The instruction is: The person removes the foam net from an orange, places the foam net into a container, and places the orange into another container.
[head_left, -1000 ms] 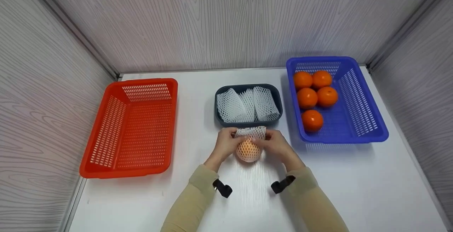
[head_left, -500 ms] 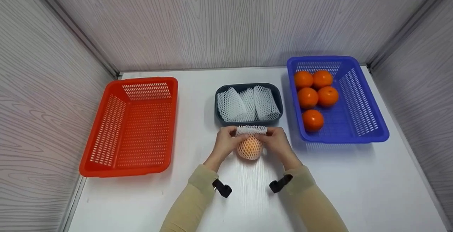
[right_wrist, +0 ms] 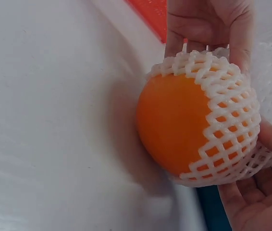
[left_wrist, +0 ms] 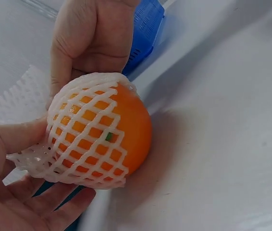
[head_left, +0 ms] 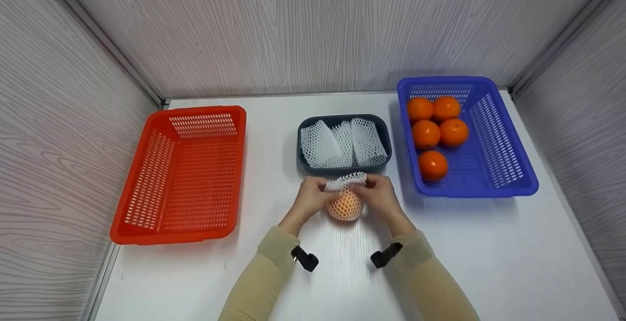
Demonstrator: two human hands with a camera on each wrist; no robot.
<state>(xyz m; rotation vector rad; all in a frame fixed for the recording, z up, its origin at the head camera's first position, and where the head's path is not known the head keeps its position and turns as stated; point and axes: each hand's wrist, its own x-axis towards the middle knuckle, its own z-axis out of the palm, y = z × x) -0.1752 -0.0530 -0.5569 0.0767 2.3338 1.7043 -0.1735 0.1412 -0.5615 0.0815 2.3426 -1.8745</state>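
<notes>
An orange (left_wrist: pixel 138 130) sits on the white table inside a white foam net sleeve (right_wrist: pixel 234 122), its near side bare in both wrist views. My left hand (head_left: pixel 309 198) pinches the sleeve at the left, thumb on top and fingers beneath. From the right, my right hand (head_left: pixel 384 197) pinches the same sleeve in the same way. The sleeve's loose end stands up between the hands, beyond the fruit. Just past it is a dark tray (head_left: pixel 337 171) with several folded foam net sleeves (head_left: pixel 320 145).
On the left stands a red plastic basket (head_left: pixel 200 184) with no fruit in it. A blue basket (head_left: pixel 481 164) on the right holds several oranges (head_left: pixel 425 135), grouped along its left side. Wood-grained panels (head_left: pixel 313 32) rise behind and beside the table.
Both hands keep their hold on the sleeve around the orange. Its loose end has shifted slightly and now tilts, higher at the right. Baskets and tray stay in place.
</notes>
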